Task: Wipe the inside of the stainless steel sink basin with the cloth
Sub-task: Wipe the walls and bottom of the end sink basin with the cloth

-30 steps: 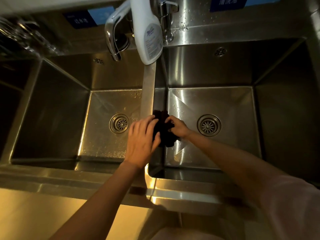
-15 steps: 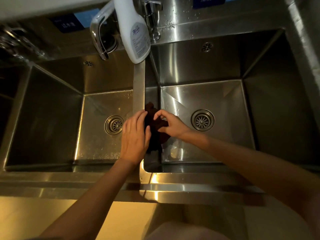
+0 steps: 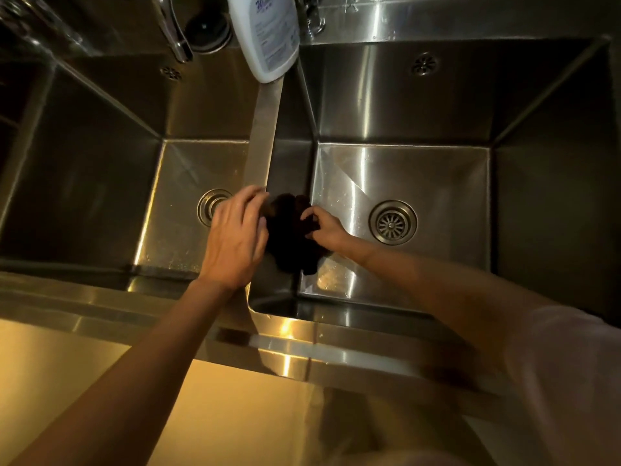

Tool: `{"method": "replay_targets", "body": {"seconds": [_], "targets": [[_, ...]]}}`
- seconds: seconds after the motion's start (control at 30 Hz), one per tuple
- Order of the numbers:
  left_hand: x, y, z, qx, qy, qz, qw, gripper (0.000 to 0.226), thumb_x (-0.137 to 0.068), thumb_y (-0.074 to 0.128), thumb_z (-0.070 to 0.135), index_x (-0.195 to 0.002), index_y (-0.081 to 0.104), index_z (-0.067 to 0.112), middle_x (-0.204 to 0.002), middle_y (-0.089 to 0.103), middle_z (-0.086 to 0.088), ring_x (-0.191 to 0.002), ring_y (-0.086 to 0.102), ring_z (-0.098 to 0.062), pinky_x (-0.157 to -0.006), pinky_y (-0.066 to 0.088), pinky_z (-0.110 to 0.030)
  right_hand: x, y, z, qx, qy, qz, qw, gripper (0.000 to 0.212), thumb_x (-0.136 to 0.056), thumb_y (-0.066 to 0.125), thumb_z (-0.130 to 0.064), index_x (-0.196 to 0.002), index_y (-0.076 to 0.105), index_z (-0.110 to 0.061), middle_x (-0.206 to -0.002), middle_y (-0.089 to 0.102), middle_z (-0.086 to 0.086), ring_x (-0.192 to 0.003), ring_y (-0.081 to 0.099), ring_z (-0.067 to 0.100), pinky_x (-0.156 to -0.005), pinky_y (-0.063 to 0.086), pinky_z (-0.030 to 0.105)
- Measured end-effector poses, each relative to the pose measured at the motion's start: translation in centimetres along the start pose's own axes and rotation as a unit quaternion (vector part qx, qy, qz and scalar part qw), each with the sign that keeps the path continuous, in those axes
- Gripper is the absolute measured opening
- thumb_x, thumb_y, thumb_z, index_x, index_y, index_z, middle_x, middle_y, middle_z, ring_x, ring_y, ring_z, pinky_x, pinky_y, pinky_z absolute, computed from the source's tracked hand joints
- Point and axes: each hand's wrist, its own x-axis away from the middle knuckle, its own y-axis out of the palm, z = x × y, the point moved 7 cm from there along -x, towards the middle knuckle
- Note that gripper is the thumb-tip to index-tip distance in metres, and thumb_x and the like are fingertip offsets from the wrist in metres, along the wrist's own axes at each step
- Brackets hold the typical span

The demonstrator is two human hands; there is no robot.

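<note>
Dark bunched cloth (image 3: 290, 230) pinched by right hand (image 3: 324, 227) fingers; left hand (image 3: 235, 237) fingers relaxed against it

A stainless steel double sink (image 3: 336, 351) carried everything, its two basins split by a narrow steel divider (image 3: 262, 139). A white plastic bottle (image 3: 268, 35) stood on the back ledge at the divider's far end. Each basin floor held a round drain strainer: one in the right basin (image 3: 392, 222), one in the left (image 3: 210, 205), partly hidden. Water drops speckled both floors.
</note>
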Motion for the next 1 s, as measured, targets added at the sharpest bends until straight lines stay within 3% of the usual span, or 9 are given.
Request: {"method": "replay_targets", "body": {"seconds": [0.17, 0.3, 0.43, 0.57, 0.6, 0.73, 0.83, 1.0], "targets": [[2.1, -1.9, -0.2, -0.009, -0.074, 0.023, 0.997, 0.041, -0.096, 0.039, 0.022, -0.134, 0.043, 0.007, -0.134, 0.048, -0.014, -0.126, 0.042, -0.025, -0.108, 0.032, -0.047, 4.5, -0.9, -5.9, -0.084, -0.098, -0.033, 0.991, 0.042, -0.079, 0.063, 0.01, -0.1, 0.055, -0.026, -0.111, 0.054, 0.003, -0.092, 0.054, 0.007, -0.063, 0.048, 0.007], [5.7, -2.5, 1.0, -0.033, -0.093, 0.006, 0.995, 0.039, -0.095, 0.041, 0.024, -0.132, 0.046, 0.01, -0.13, 0.051, -0.011, -0.124, 0.041, -0.02, -0.11, 0.025, -0.042, 8.3, -0.8, -9.4, -0.16, -0.143, -0.065, 0.975, 0.047, -0.079, 0.063, 0.01, -0.094, 0.055, -0.034, -0.096, 0.052, -0.007, -0.086, 0.059, 0.005, -0.064, 0.05, 0.013], [7.7, -1.4, 2.4, -0.033, -0.116, -0.024, 0.992, 0.037, -0.094, 0.044, 0.023, -0.128, 0.052, 0.01, -0.13, 0.052, -0.01, -0.124, 0.043, -0.02, -0.109, 0.029, -0.046, 8.4, -0.6, -9.3, -0.119, -0.158, -0.04, 0.979, 0.041, -0.08, 0.063, 0.009, -0.103, 0.053, -0.023, -0.104, 0.051, 0.002, -0.091, 0.059, 0.013, -0.07, 0.055, 0.022], [8.0, -1.0, 2.4, -0.007, -0.138, -0.009, 0.99, 0.036, -0.094, 0.045, 0.021, -0.126, 0.054, 0.009, -0.129, 0.053, -0.009, -0.124, 0.043, -0.019, -0.11, 0.029, -0.047, 4.6, 0.3, -5.5, -0.026, -0.103, -0.025, 0.994, 0.039, -0.08, 0.062, 0.01, -0.111, 0.05, -0.012, -0.106, 0.051, 0.003, -0.097, 0.052, 0.014, -0.068, 0.046, 0.008], [8.0, -1.0, 2.3, 0.006, -0.144, -0.001, 0.99, 0.036, -0.094, 0.044, 0.021, -0.126, 0.054, 0.009, -0.129, 0.053, -0.008, -0.124, 0.042, -0.018, -0.11, 0.029, -0.046, 3.6, 0.6, -4.2, 0.006, -0.086, -0.023, 0.996, 0.039, -0.08, 0.063, 0.009, -0.111, 0.05, -0.012, -0.107, 0.052, 0.004, -0.099, 0.052, 0.015, -0.071, 0.046, 0.009], [8.4, -0.9, 2.0, 0.039, -0.15, 0.024, 0.988, 0.035, -0.094, 0.043, 0.022, -0.126, 0.053, 0.011, -0.129, 0.053, -0.005, -0.125, 0.042, -0.015, -0.11, 0.027, -0.041, 0.1, 1.5, 0.6, 0.116, -0.022, -0.014, 0.993, 0.039, -0.081, 0.06, 0.007, -0.112, 0.048, -0.015, -0.119, 0.054, 0.011, -0.108, 0.055, 0.026, -0.089, 0.049, 0.036], [8.7, -0.8, 1.8, 0.05, -0.146, 0.029, 0.988, 0.035, -0.093, 0.043, 0.019, -0.126, 0.052, 0.012, -0.131, 0.052, -0.004, -0.126, 0.042, -0.015, -0.111, 0.028, -0.041, -1.0, 1.7, 2.0, 0.105, 0.005, 0.002, 0.994, 0.038, -0.08, 0.056, 0.005, -0.103, 0.045, -0.024, -0.117, 0.057, 0.013, -0.102, 0.059, 0.028, -0.083, 0.051, 0.036], [8.6, -1.0, 1.9, 0.07, -0.16, 0.031, 0.984, 0.041, -0.09, 0.043, 0.014, -0.13, 0.049, 0.016, -0.132, 0.053, -0.003, -0.128, 0.043, -0.015, -0.111, 0.028, -0.041, 1.3, 1.3, 0.3, 0.066, -0.024, 0.02, 0.997, 0.041, -0.078, 0.06, 0.004, -0.1, 0.051, -0.029, -0.106, 0.059, 0.0, -0.1, 0.06, 0.023, -0.091, 0.051, 0.043]]}}
